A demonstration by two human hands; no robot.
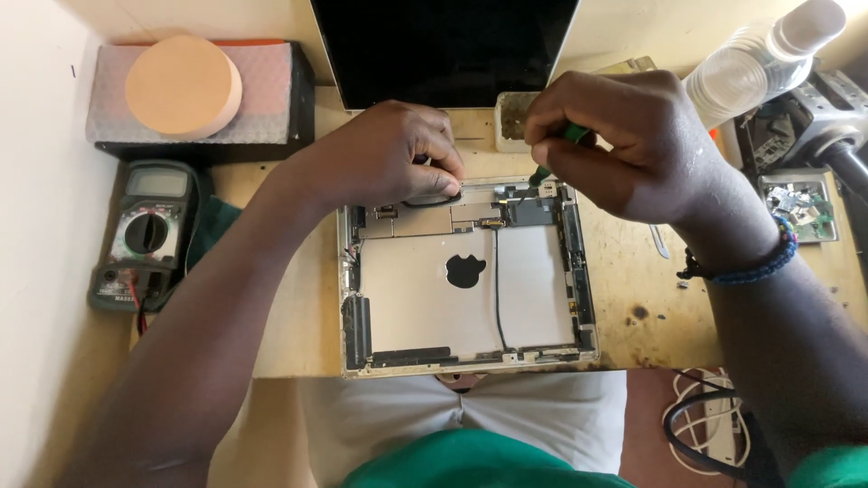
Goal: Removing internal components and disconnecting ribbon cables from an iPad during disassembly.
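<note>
With the opened tablet flat on the worktop, the left hand presses its top edge, fingers closed on a dark part, while the right hand, pinching a green screwdriver, could slip and gouge the board.

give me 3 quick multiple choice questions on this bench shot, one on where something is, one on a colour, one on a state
1. Where is the multimeter?
A. at the table's left edge
B. on the opened tablet
C. by the right wrist

2. What colour is the screwdriver handle in the right hand?
A. red
B. green
C. yellow

3. What state is the tablet in?
A. sealed, screen on
B. still boxed
C. opened, insides exposed

Answers: 1 A, it lies left of the left forearm. 2 B, green shows between the pinching fingers. 3 C, the bare back shell, cable and boards show while the left hand presses on its top edge.
</note>
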